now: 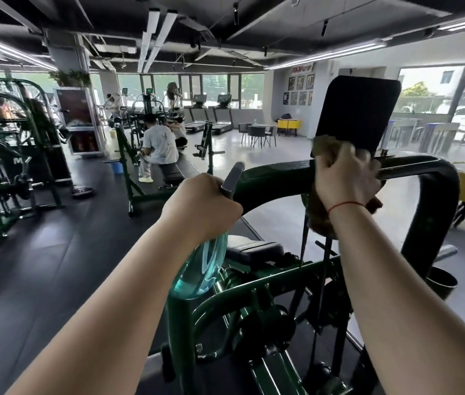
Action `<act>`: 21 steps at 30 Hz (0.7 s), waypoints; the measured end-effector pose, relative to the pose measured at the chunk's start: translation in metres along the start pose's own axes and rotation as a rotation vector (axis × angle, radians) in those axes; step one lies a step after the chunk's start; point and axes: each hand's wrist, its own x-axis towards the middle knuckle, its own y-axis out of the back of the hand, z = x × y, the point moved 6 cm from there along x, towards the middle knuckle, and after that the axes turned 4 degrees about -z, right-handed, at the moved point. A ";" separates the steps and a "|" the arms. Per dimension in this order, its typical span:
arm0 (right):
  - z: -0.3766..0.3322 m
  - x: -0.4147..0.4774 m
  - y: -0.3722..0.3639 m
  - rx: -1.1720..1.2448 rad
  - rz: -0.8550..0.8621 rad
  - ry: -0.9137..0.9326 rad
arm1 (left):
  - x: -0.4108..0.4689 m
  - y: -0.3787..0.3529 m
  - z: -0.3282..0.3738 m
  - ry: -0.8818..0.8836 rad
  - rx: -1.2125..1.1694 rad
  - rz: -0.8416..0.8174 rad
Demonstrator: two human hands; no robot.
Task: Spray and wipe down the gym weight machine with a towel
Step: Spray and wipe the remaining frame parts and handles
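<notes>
While our right grip clamps the towel on the bar and left grip wraps the spray bottle, we're mid-wipe, lower frame below both grips likely not yet done.

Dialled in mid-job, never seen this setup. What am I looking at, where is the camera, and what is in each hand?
One picture, from a wide-angle camera worn on a person's head, looking forward and down along two bare arms. No robot here. The left hand grips a teal spray bottle, its grey nozzle sticking up past the knuckles. The right hand holds a brown towel bunched against the bottom of a black pad, where it meets the weight machine's dark green frame. Behind lies a gym floor with other machines.
</notes>
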 end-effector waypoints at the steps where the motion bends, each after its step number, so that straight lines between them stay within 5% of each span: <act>1: -0.017 -0.011 -0.001 -0.048 -0.015 0.123 | 0.001 0.000 -0.001 0.002 -0.009 0.003; 5: -0.077 -0.035 -0.008 -0.204 -0.202 0.463 | 0.002 0.002 -0.014 0.039 -0.132 0.006; 8: -0.096 -0.023 -0.012 -0.303 -0.321 0.553 | 0.002 0.001 -0.023 0.046 -0.202 0.002; 21: -0.132 0.045 -0.107 -0.460 -1.029 0.276 | -0.001 0.002 -0.025 0.031 -0.209 0.043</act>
